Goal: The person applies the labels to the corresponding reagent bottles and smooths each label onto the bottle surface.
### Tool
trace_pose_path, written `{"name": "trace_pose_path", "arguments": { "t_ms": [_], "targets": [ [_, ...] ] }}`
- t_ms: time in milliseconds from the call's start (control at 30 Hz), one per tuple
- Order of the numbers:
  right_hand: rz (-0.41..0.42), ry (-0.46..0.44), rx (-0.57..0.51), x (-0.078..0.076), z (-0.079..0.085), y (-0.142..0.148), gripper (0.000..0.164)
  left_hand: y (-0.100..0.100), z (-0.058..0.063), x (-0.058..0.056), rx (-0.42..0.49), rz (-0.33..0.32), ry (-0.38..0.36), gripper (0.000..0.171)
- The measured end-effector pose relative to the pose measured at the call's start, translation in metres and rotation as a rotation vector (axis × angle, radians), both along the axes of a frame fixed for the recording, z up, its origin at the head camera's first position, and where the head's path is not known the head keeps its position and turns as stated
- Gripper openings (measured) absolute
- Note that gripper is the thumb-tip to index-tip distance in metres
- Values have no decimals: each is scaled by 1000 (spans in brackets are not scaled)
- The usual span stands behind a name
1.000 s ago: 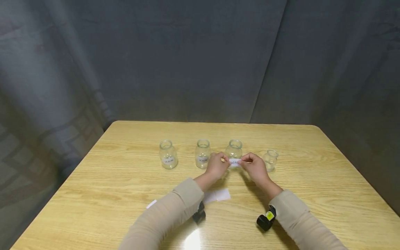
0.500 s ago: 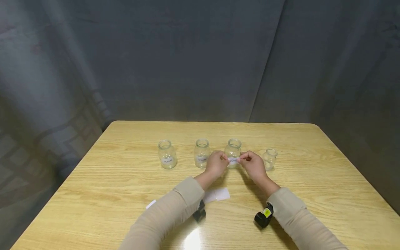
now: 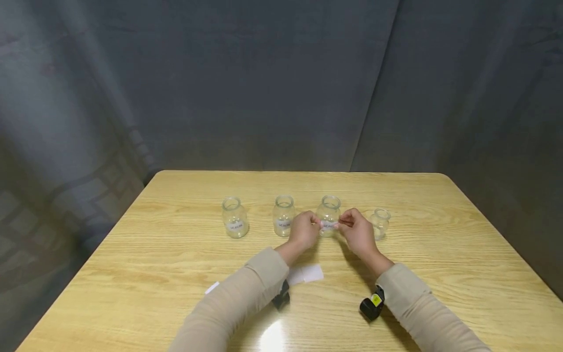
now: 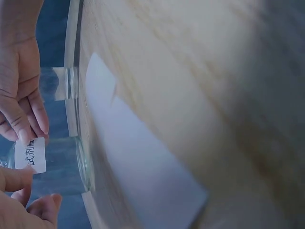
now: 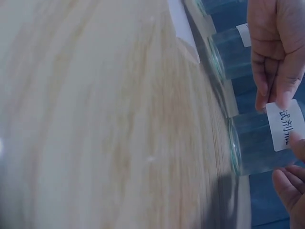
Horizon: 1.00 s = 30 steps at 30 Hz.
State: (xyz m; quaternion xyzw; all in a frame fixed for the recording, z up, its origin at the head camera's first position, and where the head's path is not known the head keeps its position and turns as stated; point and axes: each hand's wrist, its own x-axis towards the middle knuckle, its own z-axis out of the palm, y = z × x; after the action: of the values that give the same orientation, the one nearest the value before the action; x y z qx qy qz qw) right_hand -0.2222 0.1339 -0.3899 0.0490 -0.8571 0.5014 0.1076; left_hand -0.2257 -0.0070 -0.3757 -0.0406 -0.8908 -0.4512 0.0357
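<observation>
Plainly, fingers on white label.

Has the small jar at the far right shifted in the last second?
No, neither sideways nor back or forth: in the head view, the small jar keeps its place against the table.

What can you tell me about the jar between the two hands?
The jar looks like clear glass, rounded, with a thick rim around an open mouth. It appears empty, and no lid shows on it. It stands upright on the wooden table, third from the left in a row of four. A white label with dark writing lies across its front; the left hand and right hand pinch the label's ends. Whether it is stuck flat is unclear.
</observation>
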Motion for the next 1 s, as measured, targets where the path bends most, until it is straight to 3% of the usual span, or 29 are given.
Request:
{"name": "trace_pose_path", "arguments": {
  "t_ms": [200,567,800,1000],
  "targets": [
    [50,-1,66,-2,2,3,52,-2,1,-2,-26,-23,32,11],
    [147,21,58,-10,-1,9,44,-3,4,-8,-17,-47,20,45],
    [222,-46,95,-14,3,16,44,-5,5,-11,-64,-84,43,42],
    [212,-77,110,-15,3,21,45,-3,2,-14,-79,-95,84,38]
  ]
}}
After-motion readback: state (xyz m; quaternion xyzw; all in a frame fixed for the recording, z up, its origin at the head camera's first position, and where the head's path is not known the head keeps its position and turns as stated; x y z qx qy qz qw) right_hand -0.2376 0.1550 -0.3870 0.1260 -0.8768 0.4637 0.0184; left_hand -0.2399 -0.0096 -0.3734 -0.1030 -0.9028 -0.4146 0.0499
